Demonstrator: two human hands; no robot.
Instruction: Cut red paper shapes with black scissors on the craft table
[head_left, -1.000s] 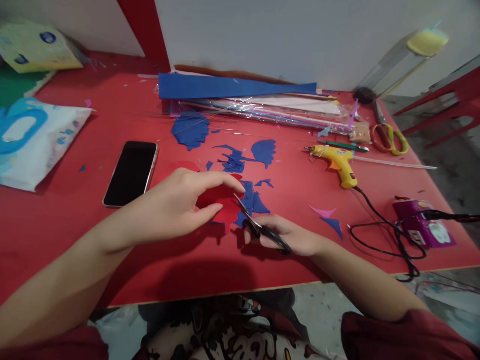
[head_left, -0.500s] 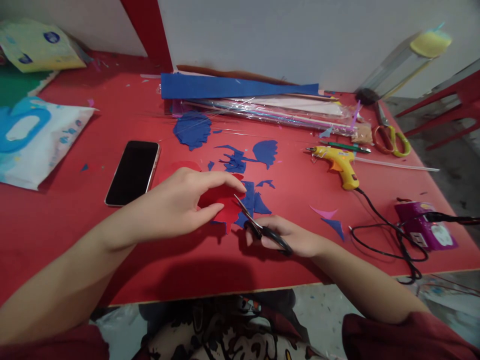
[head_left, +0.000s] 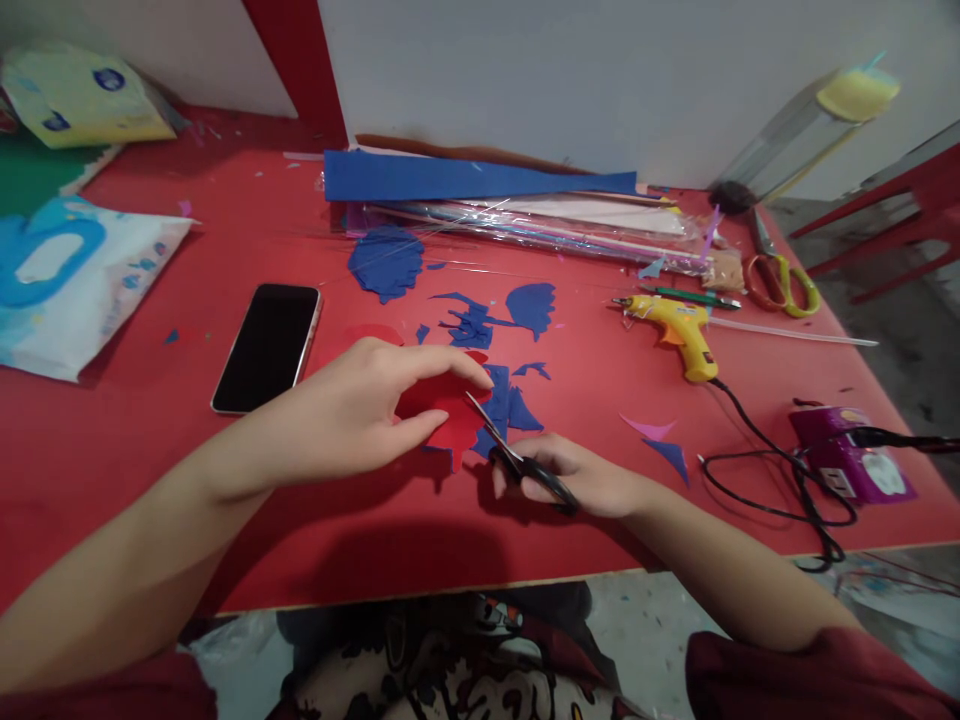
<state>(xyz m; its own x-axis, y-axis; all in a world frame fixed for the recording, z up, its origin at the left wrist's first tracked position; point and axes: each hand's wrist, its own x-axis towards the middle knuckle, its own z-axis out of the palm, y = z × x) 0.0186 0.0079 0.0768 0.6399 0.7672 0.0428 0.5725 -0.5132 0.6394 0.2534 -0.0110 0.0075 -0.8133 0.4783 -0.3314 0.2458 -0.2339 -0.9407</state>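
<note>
My left hand (head_left: pixel 352 410) is curved round a red sheet piece (head_left: pixel 454 425), its thumb and index finger spread over it and the other fingers hidden underneath. In my right hand (head_left: pixel 577 475) is a pair of scissors (head_left: pixel 540 478) with black handles. Their blades point up and left, the tips at the red piece's right side near my left index finger. Below and beside the red piece lie blue scraps (head_left: pixel 495 410). Farther back are a rounded blue cutout (head_left: pixel 386 262) and a scalloped blue cutout (head_left: pixel 532 307).
A phone (head_left: pixel 266 348) lies left of my hands. To the right are a yellow glue gun (head_left: pixel 679 325), its black cord, a purple box (head_left: pixel 847 455) and another pair of scissors (head_left: pixel 784 280). Packs of sticks lie under a blue strip (head_left: pixel 480 178). A wipes pack (head_left: pixel 90 280) is far left.
The scissors have shifted very slightly left and their blades look closer together. My left hand and the red piece stay almost in place.
</note>
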